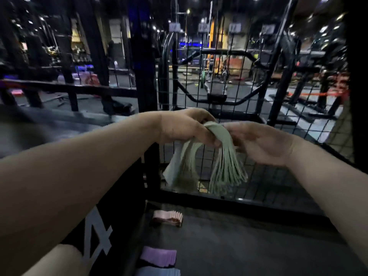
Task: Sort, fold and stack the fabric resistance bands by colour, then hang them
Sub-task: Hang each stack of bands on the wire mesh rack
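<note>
Hands are up in front of the black wire mesh panel (239,76), and the head view has it all in one shot. The left hand (185,126) is clenched round a thick bundle of pale green fabric resistance bands (219,162), gripping it right at the fold so both halves hang down below the fist like a tassel. That grip looks chosen to keep the loops together as one colour group, ready to hook over something. The right hand (258,142) sits just beside the bundle on its far side, palm turned up. Its fingertips reach the fold but are blurred and partly hidden, so whether they pinch the bands or only steady them, I cannot tell.

Well below both hands, on the dark shelf surface (239,246), sits a folded pink stack of bands (168,218). Nearer the body lies a flat purple stack (159,255), with a light blue stack (159,272) touching its near edge. The colours are kept in separate piles, so sorting looks done. My read is that green is being hung now, with a hook hunt next, though no hook shows clearly.
</note>
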Demonstrator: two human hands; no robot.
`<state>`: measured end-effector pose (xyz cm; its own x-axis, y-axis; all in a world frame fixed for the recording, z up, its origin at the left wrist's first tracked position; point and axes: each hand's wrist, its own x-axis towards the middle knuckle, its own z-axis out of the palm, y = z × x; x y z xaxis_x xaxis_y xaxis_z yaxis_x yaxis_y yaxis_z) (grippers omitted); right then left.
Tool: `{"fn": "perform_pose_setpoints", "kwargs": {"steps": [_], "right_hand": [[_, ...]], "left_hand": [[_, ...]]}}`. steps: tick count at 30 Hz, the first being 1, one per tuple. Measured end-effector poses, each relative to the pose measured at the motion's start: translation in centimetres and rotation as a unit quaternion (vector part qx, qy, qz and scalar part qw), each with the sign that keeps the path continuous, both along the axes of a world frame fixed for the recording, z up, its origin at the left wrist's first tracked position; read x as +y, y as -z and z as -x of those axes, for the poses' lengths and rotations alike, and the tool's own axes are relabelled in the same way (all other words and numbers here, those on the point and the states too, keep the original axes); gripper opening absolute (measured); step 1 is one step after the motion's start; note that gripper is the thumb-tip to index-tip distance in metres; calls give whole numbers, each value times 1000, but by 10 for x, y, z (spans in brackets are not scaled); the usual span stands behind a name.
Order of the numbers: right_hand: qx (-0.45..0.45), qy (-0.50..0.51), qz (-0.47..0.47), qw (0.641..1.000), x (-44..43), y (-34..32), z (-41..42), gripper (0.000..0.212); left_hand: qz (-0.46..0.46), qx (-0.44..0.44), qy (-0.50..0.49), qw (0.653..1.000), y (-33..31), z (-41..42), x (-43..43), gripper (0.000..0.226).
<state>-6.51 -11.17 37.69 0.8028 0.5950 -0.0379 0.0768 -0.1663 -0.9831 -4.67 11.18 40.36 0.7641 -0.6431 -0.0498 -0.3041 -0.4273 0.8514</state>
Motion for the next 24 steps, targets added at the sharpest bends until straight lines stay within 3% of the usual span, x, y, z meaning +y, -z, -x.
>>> {"fn": "perform_pose_setpoints", "kwargs": {"steps": [2, 4, 6, 9, 18, 24], "right_hand": [[-96, 17, 80, 992, 8, -26, 20, 73], [-144, 28, 169, 975, 17, -45, 38, 102], [-175, 32, 215, 960, 28, -56, 54, 109], [-180, 36, 213, 960, 38, -70, 74, 103], [-193, 87, 218, 953, 65, -99, 121, 85], [-188, 133, 168, 958, 79, -123, 148, 68]], "left_hand": [[-25, -30, 11, 999, -18, 16, -3, 62], [-34, -47, 39, 998, -30, 33, -5, 64], [-41, -47, 62, 996, -41, 46, -4, 74], [-36, -44, 47, 997, -55, 61, 6, 83], [31, -1, 50, 998, -84, 103, 36, 56], [129, 44, 53, 989, -94, 121, 56, 55]]}}
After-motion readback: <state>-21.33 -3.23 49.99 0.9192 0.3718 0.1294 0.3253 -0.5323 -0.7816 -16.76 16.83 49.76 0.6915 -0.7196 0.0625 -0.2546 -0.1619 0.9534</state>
